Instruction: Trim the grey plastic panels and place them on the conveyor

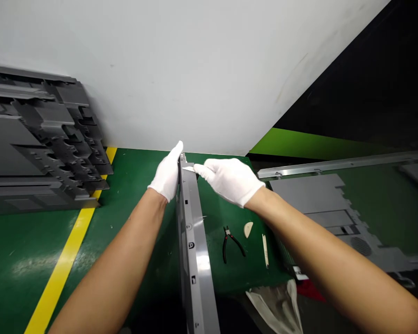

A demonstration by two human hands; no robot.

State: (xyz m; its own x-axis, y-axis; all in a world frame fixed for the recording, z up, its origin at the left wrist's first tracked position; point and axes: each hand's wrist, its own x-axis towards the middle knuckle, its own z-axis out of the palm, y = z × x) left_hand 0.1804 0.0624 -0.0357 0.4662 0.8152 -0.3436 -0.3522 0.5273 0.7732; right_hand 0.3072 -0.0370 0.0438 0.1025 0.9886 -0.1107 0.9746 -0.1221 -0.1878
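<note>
A long grey panel (199, 241) stands on edge in front of me, its narrow rim with small slots facing up. My left hand (167, 174), in a white glove, grips the far end of this panel, thumb up along its left side. My right hand (231, 181), also gloved, is closed round a knife whose pale blade (188, 169) lies across the rim near the far end. The handle is mostly hidden in the fist. To the right of the panel, black-handled cutting pliers (229, 236) lie with their handles apart on the green surface.
Beside the pliers are a pale half-round piece (248, 229) and a thin pale strip (265, 250). Grey panels (55, 134) lean stacked at left against a white wall (177, 79). At right, more panels (316, 199) lie behind a metal rail (351, 163). A light cloth (280, 306) hangs below.
</note>
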